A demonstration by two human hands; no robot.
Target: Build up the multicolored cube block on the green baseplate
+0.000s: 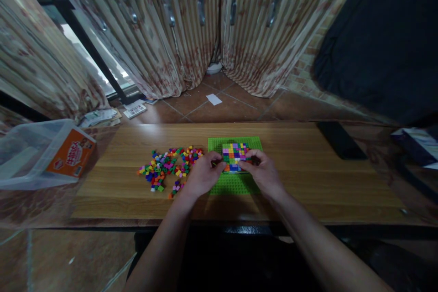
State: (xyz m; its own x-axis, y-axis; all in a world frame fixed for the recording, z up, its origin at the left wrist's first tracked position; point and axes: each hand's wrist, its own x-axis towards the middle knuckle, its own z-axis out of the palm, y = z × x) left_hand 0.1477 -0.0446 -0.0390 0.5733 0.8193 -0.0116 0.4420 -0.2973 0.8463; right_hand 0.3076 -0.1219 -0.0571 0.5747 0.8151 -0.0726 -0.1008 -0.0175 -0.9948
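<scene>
A rectangular block of many-coloured toy building bricks [235, 151] sits over a green studded baseplate [232, 186] in front of me. My left hand [204, 174] is closed at the block's left side, thumb on its near left edge. At the opposite side my right hand [266, 174] grips it, with thumb and fingers bent around the right edge. Both hands partly cover the block's sides. Whether the block is pressed onto the plate or slightly lifted, I cannot tell. Loose bricks [166, 163] lie scattered to the left of my left hand.
The wooden table [308, 182] carries a black phone-like slab [341, 140] at its far right. A clear plastic bin [37, 153] with an orange label stands beyond the left end. Striped curtains [191, 41] hang behind, and a white paper [214, 99] lies on the tiled floor.
</scene>
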